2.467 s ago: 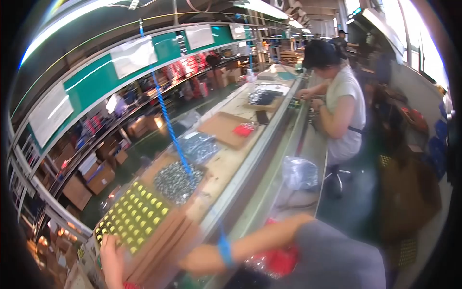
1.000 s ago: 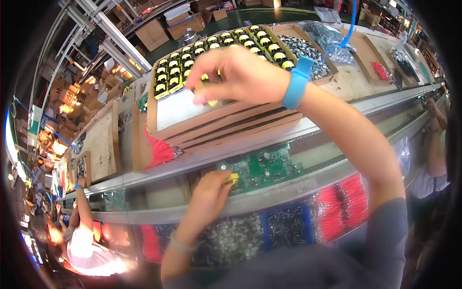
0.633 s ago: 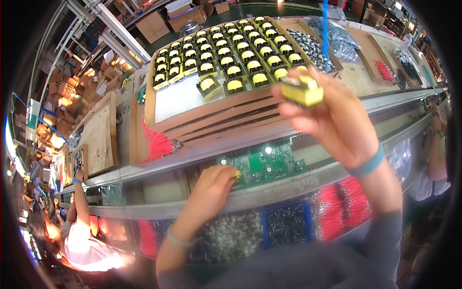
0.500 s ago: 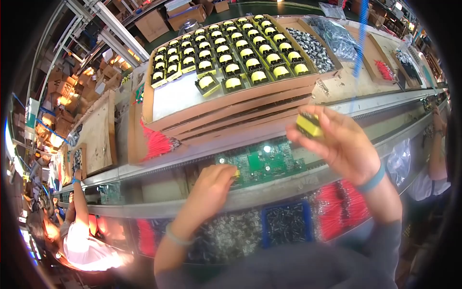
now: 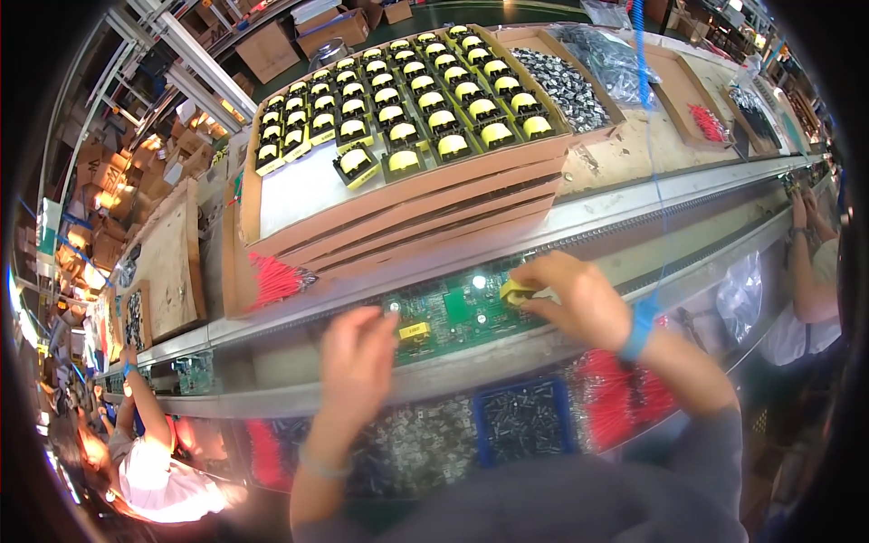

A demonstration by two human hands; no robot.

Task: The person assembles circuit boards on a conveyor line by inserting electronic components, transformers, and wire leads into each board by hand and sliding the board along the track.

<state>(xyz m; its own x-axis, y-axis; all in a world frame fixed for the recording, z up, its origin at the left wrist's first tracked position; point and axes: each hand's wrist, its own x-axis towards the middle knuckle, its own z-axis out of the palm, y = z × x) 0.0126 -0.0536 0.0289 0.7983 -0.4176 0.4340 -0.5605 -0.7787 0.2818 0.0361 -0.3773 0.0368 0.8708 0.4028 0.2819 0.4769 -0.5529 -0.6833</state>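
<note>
A green circuit board lies on the conveyor line in front of me. My right hand pinches a yellow-and-black transformer at the board's right end; whether its pins sit in the board is hidden. A small yellow block-shaped component is on the board's left part. Just left of that component, my left hand hovers, slightly blurred, its fingers loosely bent and apart, with nothing visible in them.
Behind the line stands a stack of cardboard trays, the top one holding rows of transformers. Red-wired parts hang by its left corner. Nearer me are a blue bin of small parts and red wire bundles. Co-workers sit at both sides.
My right hand has brought the transformer down and left onto the board's right end. My left hand has drawn back from the yellow component. The whole view has shifted slightly.
</note>
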